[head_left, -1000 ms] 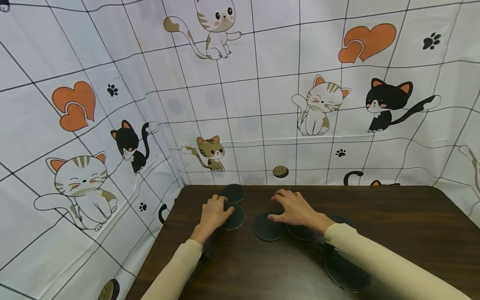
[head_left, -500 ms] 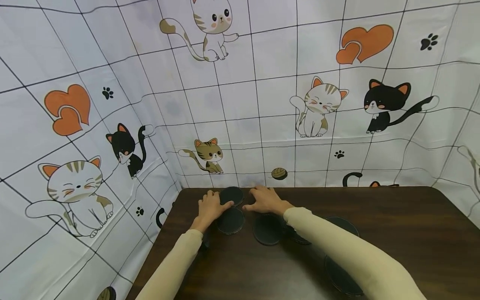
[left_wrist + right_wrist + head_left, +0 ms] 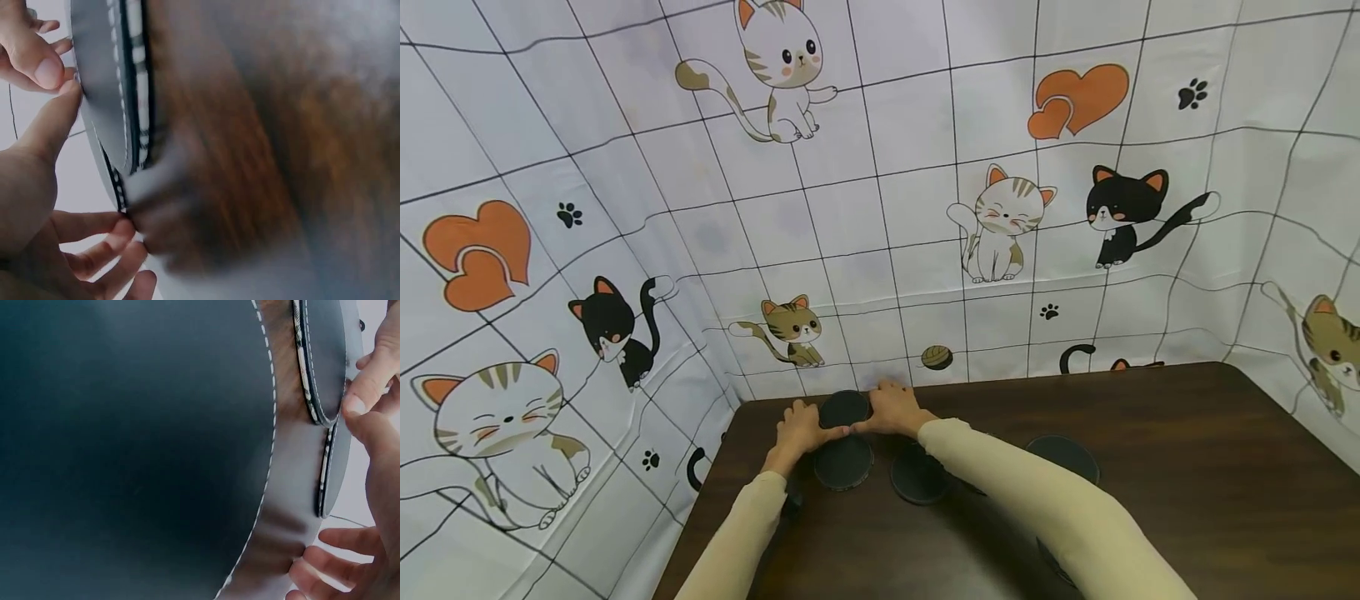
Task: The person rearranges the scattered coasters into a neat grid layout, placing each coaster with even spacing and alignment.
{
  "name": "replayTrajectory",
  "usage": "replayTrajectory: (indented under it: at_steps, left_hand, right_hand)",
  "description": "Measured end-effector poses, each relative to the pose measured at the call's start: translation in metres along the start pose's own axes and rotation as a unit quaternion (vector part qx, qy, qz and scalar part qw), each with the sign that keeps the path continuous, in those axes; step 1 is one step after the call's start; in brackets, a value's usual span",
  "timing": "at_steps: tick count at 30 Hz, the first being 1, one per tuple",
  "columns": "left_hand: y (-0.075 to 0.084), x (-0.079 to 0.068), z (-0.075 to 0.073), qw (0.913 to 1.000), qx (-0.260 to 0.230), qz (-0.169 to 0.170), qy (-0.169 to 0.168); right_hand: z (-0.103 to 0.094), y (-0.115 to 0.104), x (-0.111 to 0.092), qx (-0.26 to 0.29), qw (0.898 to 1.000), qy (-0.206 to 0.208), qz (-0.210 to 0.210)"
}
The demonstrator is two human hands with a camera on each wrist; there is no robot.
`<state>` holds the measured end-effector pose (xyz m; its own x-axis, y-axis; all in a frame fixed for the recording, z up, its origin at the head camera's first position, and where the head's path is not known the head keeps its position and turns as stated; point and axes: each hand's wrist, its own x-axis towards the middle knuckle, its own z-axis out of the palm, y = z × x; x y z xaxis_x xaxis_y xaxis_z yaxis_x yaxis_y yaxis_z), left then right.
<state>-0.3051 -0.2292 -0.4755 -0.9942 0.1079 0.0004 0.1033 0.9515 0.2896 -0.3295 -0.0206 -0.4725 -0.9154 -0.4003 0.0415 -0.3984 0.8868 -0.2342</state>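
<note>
We see a dark, round, leathery disc (image 3: 844, 407) near the far left corner of the brown wooden worktop (image 3: 1172, 467), between the left hand (image 3: 794, 434) and the right hand (image 3: 892, 412), fingers loosely spread, thumb tips touching beside a matching second disc (image 3: 844, 465).

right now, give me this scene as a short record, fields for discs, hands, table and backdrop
far disc: dark, round
near disc: same look, just in front of far disc
third disc: right of near disc
more discs: farther right, partly hidden by right sleeve
left hand: left of far disc, thumb extended
right hand: right of far disc, thumb extended
thumb tips: meeting or nearly so
table: dark brown, wood-grained
backdrop: white, printed with cats
</note>
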Motion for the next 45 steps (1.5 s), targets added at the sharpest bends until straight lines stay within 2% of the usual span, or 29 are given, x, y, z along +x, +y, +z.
replayTrajectory:
  at_steps: [4, 10, 15, 22, 29, 32, 37, 45]
  left_hand:
    - [-0.012, -0.001, 0.000, 0.9996, -0.028, 0.005, -0.002]
    - [-0.029, 0.006, -0.007, 0.9952, -0.087, 0.040, -0.020]
    - [-0.034, 0.012, -0.007, 0.9918, -0.112, 0.055, -0.031]
    - [-0.038, 0.012, 0.002, 0.9881, -0.137, 0.062, -0.031]
    - [-0.042, 0.017, 0.005, 0.9865, -0.137, 0.089, -0.016]
    - [-0.040, 0.020, 0.004, 0.9870, -0.134, 0.087, -0.013]
    - [-0.036, 0.021, 0.003, 0.9886, -0.128, 0.076, -0.022]
    - [-0.040, 0.023, 0.002, 0.9863, -0.132, 0.092, -0.036]
  right_hand:
    - [0.005, -0.006, 0.004, 0.010, 1.000, 0.000, 0.010]
    - [0.004, -0.006, 0.010, 0.013, 1.000, -0.011, 0.019]
    - [0.003, -0.007, 0.012, 0.027, 0.999, -0.012, 0.023]
    - [0.011, -0.005, 0.012, 0.032, 0.999, -0.003, 0.022]
    - [0.014, 0.003, 0.016, 0.005, 1.000, 0.004, -0.010]
    - [0.012, 0.005, 0.018, 0.004, 1.000, -0.001, -0.018]
    - [0.006, 0.007, 0.020, 0.008, 1.000, -0.019, -0.022]
    - [0.007, 0.008, 0.024, -0.007, 0.999, -0.020, -0.034]
